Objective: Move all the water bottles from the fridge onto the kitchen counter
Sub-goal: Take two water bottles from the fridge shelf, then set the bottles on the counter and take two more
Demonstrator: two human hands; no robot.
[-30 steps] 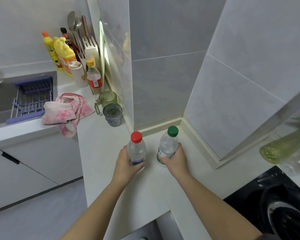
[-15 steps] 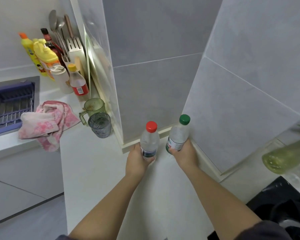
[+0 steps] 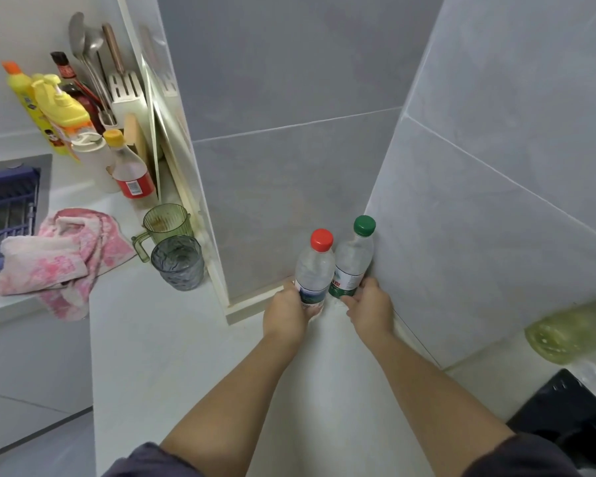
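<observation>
Two clear water bottles stand upright side by side in the back corner of the white kitchen counter (image 3: 172, 356), where two grey tiled walls meet. The red-capped bottle (image 3: 315, 270) is on the left, and my left hand (image 3: 286, 313) grips its lower part. The green-capped bottle (image 3: 353, 261) touches it on the right, close to the right wall, and my right hand (image 3: 370, 309) grips its base. The fridge is out of view.
A grey glass (image 3: 178, 263) and a green jug (image 3: 164, 227) stand left of the corner pillar. A pink cloth (image 3: 59, 256) lies by the sink rack (image 3: 4, 208). Sauce and detergent bottles (image 3: 62, 115) crowd the back left. A black hob (image 3: 572, 418) and an oil bottle (image 3: 572, 335) sit right.
Both hands have pushed the two bottles further back into the wall corner and closer together. The camera has moved nearer to the counter.
</observation>
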